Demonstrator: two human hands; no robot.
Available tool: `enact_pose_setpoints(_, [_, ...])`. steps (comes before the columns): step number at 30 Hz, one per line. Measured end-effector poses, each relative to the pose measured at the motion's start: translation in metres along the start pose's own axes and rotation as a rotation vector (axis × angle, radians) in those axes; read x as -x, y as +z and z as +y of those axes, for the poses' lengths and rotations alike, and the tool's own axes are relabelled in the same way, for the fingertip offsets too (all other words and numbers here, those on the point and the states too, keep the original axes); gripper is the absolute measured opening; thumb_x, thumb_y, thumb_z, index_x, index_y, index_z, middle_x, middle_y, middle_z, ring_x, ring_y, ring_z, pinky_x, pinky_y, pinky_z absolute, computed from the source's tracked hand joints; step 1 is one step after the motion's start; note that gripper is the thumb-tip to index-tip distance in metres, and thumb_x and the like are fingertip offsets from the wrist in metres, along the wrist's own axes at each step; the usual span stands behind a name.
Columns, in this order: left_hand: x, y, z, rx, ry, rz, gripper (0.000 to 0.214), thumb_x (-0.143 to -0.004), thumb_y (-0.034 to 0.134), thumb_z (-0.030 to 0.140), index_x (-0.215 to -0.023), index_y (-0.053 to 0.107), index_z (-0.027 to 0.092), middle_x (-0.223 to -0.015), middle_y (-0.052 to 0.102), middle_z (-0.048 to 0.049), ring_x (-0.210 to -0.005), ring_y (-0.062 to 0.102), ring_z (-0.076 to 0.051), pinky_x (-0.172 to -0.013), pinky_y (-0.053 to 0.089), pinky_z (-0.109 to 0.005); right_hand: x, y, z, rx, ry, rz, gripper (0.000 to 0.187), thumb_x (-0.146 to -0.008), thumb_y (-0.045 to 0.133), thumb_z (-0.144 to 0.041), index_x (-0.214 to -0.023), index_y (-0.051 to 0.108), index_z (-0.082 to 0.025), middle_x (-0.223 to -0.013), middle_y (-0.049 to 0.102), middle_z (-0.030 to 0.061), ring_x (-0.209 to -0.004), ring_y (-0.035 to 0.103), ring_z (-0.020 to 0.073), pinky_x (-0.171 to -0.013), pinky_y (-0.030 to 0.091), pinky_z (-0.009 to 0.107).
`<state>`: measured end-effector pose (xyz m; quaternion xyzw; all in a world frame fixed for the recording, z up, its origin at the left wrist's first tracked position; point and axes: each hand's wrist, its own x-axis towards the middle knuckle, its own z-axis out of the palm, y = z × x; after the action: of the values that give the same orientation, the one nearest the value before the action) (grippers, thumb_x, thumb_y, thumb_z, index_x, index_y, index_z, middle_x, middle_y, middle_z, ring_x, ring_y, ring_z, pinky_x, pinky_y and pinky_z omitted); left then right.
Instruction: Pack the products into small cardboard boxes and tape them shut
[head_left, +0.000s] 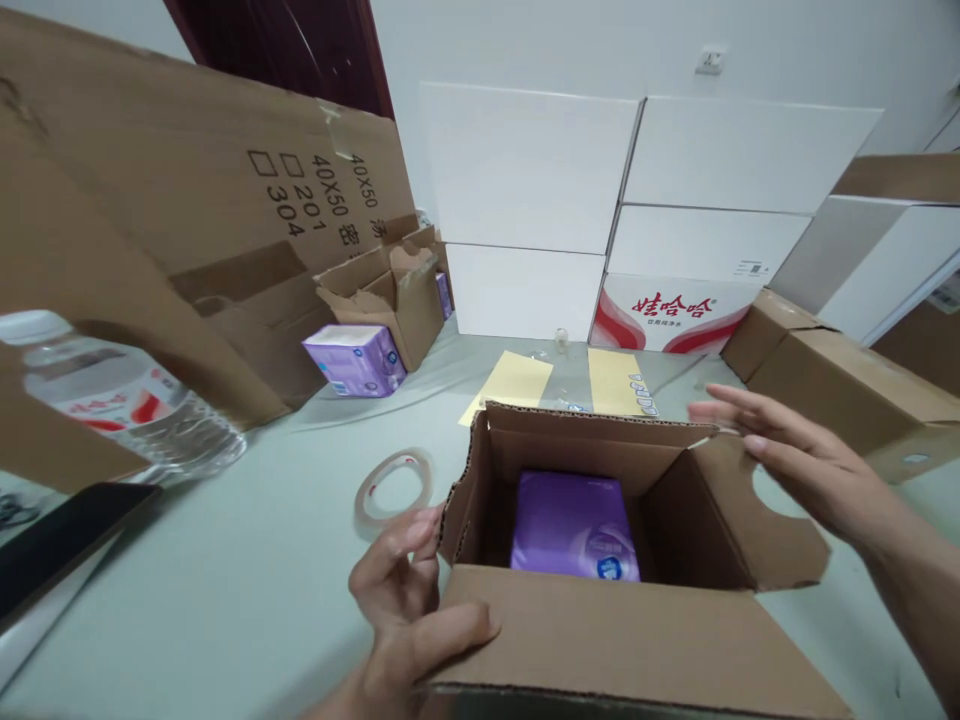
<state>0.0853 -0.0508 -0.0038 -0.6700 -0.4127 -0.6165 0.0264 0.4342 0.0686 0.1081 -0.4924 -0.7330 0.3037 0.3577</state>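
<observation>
Cardboard box (600, 640) standing open on the pale surface (225, 590), flaps folded outward, and there's a purple packet (574, 530) sitting down inside it, right at the bottom. The left hand (397, 610) is up against the near corner, fingers curled at the side flap and thumb lying across the front flap, though whether it's actually pinching the cardboard I can't tell. The right hand (810, 470) is out on the far side, fingers spread and open, hovering just by the right flap and holding nothing.

Just beside the left hand lies a clear tape roll (364, 497). Further out on the left, a water bottle (127, 400) with a red label sits against a big cardboard sheet (187, 170) marked with printed numbers. Behind that, a lilac packet (354, 360) rests by an open carton (397, 300). Two yellow paper sheets (510, 388) lie on the surface beyond the box. At the back, white boxes (525, 170) are stacked against the white wall (787, 40), with a red-printed carton (675, 315) in the stack, and a closed-up carton (840, 385) sits off to the right.
</observation>
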Motion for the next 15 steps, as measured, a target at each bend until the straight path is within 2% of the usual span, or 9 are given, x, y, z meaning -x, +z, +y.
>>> enact_pose_setpoints(2, [-0.013, 0.003, 0.01, 0.065, 0.075, -0.031, 0.007, -0.088, 0.064, 0.021, -0.086, 0.065, 0.027, -0.143, 0.037, -0.0009, -0.139, 0.038, -0.022, -0.111, 0.048, -0.039, -0.007, 0.002, 0.009, -0.19, 0.088, -0.121, 0.055, -0.09, 0.052, -0.057, -0.141, 0.05, -0.037, -0.138, 0.063, 0.0079, -0.084, 0.071, 0.0209, -0.056, 0.054, 0.03])
enact_pose_setpoints(3, [-0.018, 0.005, 0.012, 0.09, 0.101, -0.045, 0.007, -0.089, 0.063, 0.019, -0.089, 0.065, 0.026, -0.146, 0.035, -0.0011, -0.14, 0.037, -0.021, -0.113, 0.047, -0.038, -0.01, 0.004, 0.01, -0.224, 0.103, -0.15, 0.057, -0.089, 0.054, -0.057, -0.142, 0.05, -0.037, -0.139, 0.062, 0.0082, -0.076, 0.07, 0.0186, -0.051, 0.051, 0.028])
enact_pose_setpoints(5, [-0.023, 0.008, 0.014, 0.119, 0.125, -0.054, 0.007, -0.092, 0.061, 0.021, -0.09, 0.065, 0.026, -0.149, 0.035, 0.0, -0.14, 0.038, -0.021, -0.114, 0.046, -0.038, -0.017, 0.005, 0.002, -0.179, 0.088, -0.164, 0.057, -0.086, 0.059, -0.058, -0.137, 0.056, -0.034, -0.134, 0.065, 0.0082, -0.08, 0.068, 0.0195, -0.055, 0.049, 0.028])
enact_pose_setpoints(7, [-0.023, 0.008, 0.012, 0.124, 0.13, -0.049, 0.01, -0.093, 0.058, 0.021, -0.089, 0.065, 0.027, -0.15, 0.036, 0.0013, -0.138, 0.042, -0.023, -0.111, 0.049, -0.041, -0.027, 0.004, -0.013, -0.052, 0.057, -0.202, 0.049, -0.082, 0.065, -0.057, -0.122, 0.068, -0.029, -0.117, 0.072, 0.0074, -0.092, 0.065, 0.0233, -0.066, 0.05, 0.029])
enact_pose_setpoints(8, [-0.022, 0.006, 0.011, 0.123, 0.134, -0.063, 0.011, -0.093, 0.058, 0.019, -0.089, 0.065, 0.027, -0.151, 0.035, 0.0018, -0.137, 0.045, -0.024, -0.11, 0.051, -0.043, -0.033, 0.003, -0.021, 0.018, 0.056, -0.251, 0.044, -0.081, 0.065, -0.056, -0.113, 0.072, -0.027, -0.104, 0.073, 0.0064, -0.089, 0.064, 0.0229, -0.066, 0.049, 0.029])
enact_pose_setpoints(10, [-0.02, -0.001, 0.008, 0.123, 0.137, -0.158, 0.015, -0.092, 0.056, 0.015, -0.093, 0.064, 0.028, -0.152, 0.035, 0.0014, -0.132, 0.052, -0.024, -0.11, 0.051, -0.044, -0.049, 0.001, -0.034, 0.119, 0.102, -0.392, 0.033, -0.079, 0.067, -0.054, -0.089, 0.074, -0.024, -0.074, 0.066, 0.0017, -0.065, 0.056, 0.0162, -0.054, 0.042, 0.025])
enact_pose_setpoints(12, [-0.021, -0.01, 0.005, 0.146, 0.18, -0.302, 0.014, -0.095, 0.052, 0.017, -0.101, 0.062, 0.026, -0.148, 0.044, -0.0027, -0.122, 0.061, -0.022, -0.112, 0.048, -0.044, -0.068, 0.003, -0.04, 0.115, 0.18, -0.493, 0.03, -0.076, 0.071, -0.049, -0.068, 0.066, -0.021, -0.057, 0.05, -0.003, -0.05, 0.044, 0.0105, -0.046, 0.035, 0.023])
enact_pose_setpoints(13, [-0.023, -0.014, 0.004, 0.165, 0.202, -0.362, 0.013, -0.097, 0.051, 0.022, -0.106, 0.06, 0.025, -0.142, 0.051, -0.0054, -0.117, 0.065, -0.021, -0.112, 0.047, -0.044, -0.077, 0.006, -0.039, 0.072, 0.215, -0.513, 0.031, -0.074, 0.073, -0.045, -0.061, 0.062, -0.02, -0.054, 0.046, -0.0039, -0.048, 0.043, 0.0096, -0.045, 0.036, 0.022])
enact_pose_setpoints(15, [-0.03, -0.017, 0.003, 0.206, 0.221, -0.416, 0.017, -0.099, 0.049, 0.032, -0.112, 0.057, 0.023, -0.127, 0.065, -0.0101, -0.107, 0.07, -0.021, -0.11, 0.048, -0.044, -0.091, 0.014, -0.03, -0.034, 0.246, -0.511, 0.031, -0.071, 0.076, -0.042, -0.058, 0.061, -0.018, -0.054, 0.049, -0.0032, -0.049, 0.049, 0.01, -0.048, 0.042, 0.022])
